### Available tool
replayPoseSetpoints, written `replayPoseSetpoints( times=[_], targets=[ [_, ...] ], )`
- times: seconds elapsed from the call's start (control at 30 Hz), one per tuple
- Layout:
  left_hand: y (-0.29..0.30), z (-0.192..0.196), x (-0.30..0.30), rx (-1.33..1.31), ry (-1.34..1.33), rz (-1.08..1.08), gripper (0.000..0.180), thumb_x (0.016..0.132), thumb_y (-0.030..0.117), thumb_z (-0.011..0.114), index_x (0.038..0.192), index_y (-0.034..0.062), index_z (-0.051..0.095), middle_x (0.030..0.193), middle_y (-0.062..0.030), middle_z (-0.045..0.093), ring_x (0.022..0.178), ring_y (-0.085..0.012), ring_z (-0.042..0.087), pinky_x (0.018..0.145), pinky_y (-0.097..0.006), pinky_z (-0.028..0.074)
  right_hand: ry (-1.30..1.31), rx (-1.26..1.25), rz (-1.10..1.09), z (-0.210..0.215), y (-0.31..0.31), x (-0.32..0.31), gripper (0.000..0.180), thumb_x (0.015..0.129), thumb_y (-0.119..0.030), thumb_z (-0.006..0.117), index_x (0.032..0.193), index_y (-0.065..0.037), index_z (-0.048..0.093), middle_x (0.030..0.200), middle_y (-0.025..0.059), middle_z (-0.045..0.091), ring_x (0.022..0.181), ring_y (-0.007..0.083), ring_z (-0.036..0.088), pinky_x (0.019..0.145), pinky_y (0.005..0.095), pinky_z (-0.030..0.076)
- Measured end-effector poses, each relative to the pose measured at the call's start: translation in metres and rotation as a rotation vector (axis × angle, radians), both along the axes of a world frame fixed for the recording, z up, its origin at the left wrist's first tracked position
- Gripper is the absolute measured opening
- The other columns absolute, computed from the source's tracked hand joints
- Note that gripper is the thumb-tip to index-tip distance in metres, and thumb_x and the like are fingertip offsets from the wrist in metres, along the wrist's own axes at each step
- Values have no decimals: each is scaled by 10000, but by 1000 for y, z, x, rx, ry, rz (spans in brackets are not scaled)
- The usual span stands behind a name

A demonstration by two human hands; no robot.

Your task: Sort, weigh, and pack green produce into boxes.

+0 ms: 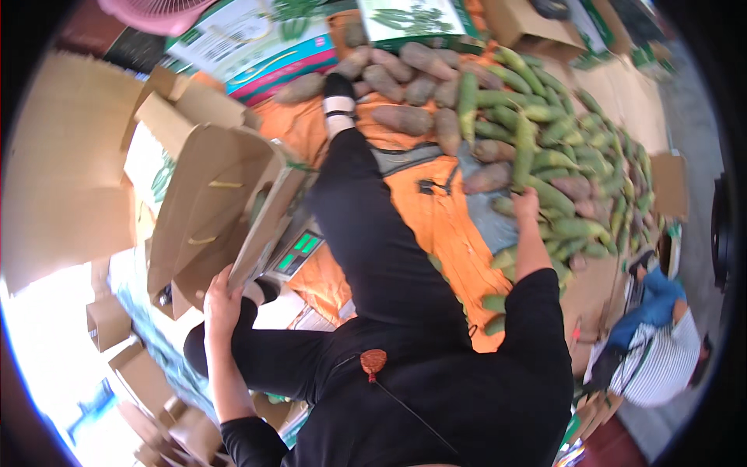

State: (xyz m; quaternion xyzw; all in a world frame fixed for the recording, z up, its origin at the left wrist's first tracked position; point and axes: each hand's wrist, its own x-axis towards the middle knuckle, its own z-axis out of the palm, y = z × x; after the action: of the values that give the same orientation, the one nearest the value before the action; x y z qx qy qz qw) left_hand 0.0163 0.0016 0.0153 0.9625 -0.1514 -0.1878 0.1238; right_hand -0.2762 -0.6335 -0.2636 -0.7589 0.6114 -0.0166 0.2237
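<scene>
My right hand (527,204) is closed around the lower end of a long green gourd-like fruit (524,152), which points away from me over the pile. Around it lie many more long green fruits (576,227), heaped together with brownish-purple ones (406,118). At the left, my left hand (223,300) grips the near edge of an open cardboard box (264,222), its flaps spread. Something green shows inside the box, partly hidden by its wall. Beside the box is a scale (298,251) with lit green displays, partly covered by it.
An orange cloth (424,206) lies under the heap and my outstretched leg. Printed cartons (257,47) and a pink basket (156,12) stand at the far side. More cardboard boxes (144,377) crowd the left. Another person in a striped top (657,362) is at the right.
</scene>
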Motion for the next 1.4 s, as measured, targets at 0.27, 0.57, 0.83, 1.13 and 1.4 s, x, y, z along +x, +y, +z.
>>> replayPoseSetpoints(
  times=[0.27,0.57,0.83,1.13,1.4],
  targets=[
    [5,1,-8,1,-23,128,408,773,23,621,1177,56,568,1079,-184,610,1011,-365,583,866,-408,465,-38,97,-60,6,-15,65,847,670,-256,788,1384,-79,369,1344,200,475,1249,348,446,1043,399,360],
    [15,-13,-10,98,-85,170,198,825,58,550,1012,47,616,939,-161,617,916,-365,593,792,-418,475,192,133,-180,22,0,104,871,617,-292,830,1334,-43,403,1291,217,505,1192,351,491,1008,406,398],
    [10,-19,-7,49,-84,157,204,830,57,526,996,70,643,926,-143,625,908,-344,603,791,-402,480,-451,321,-218,-31,-8,73,515,659,-138,812,1091,-21,557,979,139,637,850,276,611,726,377,498],
    [7,-4,-8,41,-176,72,286,780,75,618,1061,111,651,979,-99,641,956,-288,608,829,-413,454,-455,918,-427,16,52,90,363,758,-243,768,1038,-136,563,920,6,584,703,145,533,551,289,434],
    [8,-26,1,-45,-131,23,196,787,98,622,981,95,650,864,-102,648,857,-291,633,767,-420,474,-581,681,315,167,106,168,514,766,-46,698,1244,-27,506,1149,67,584,967,149,576,806,289,462]
  ],
)
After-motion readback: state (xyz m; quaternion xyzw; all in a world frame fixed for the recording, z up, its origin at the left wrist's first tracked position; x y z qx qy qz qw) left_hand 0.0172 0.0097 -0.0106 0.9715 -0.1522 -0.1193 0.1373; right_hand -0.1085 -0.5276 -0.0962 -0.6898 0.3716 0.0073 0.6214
